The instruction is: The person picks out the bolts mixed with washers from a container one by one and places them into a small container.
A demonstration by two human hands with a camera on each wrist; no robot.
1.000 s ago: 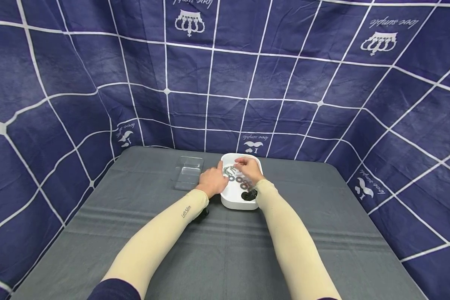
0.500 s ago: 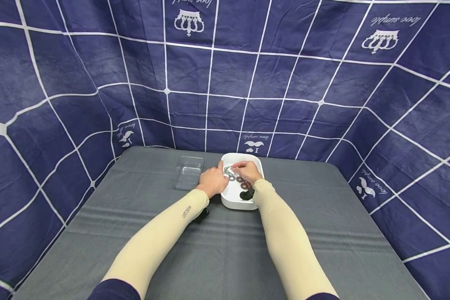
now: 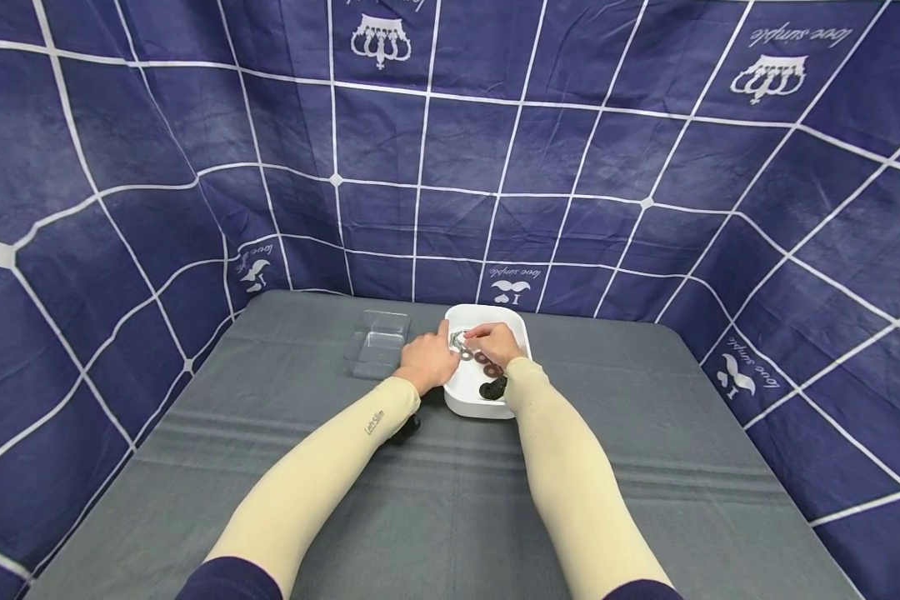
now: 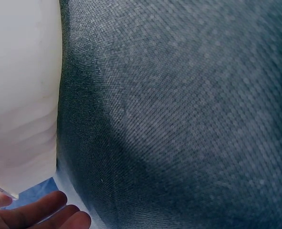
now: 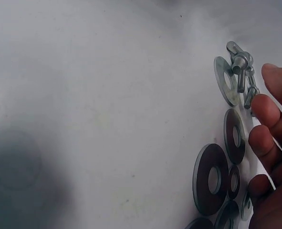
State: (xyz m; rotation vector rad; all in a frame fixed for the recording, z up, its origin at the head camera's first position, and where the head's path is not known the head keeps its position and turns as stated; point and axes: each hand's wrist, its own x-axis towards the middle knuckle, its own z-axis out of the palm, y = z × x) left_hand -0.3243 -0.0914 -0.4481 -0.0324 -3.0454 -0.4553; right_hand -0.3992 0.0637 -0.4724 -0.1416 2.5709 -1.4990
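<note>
A white plastic tray [image 3: 461, 393] stands toward the back of the table with small hardware in it. My left hand [image 3: 429, 360] holds the tray's left wall, thumb inside and index finger along the rim. Its other fingers [image 4: 40, 210] show loosely bent outside the wall in the left wrist view. Inside the tray, my right hand [image 3: 497, 343] is low over silvery wing nuts [image 5: 241, 59]. Its thumb and index fingertip are apart beside them, with nothing visible between. Several flat metal washers [image 5: 201, 181] lie near the bent fingers, some overlapping.
A clear plastic box [image 3: 369, 367] with compartments stands left of the tray. Grey cloth [image 3: 450, 500] covers the table, and a blue checked curtain [image 3: 465, 150] rises behind it. A black wrist camera [image 3: 492, 388] under the right wrist overlaps the tray.
My right hand has moved slightly toward me and lower among the hardware, and its fingers have drawn closer together. The left hand stays at the tray's wall.
</note>
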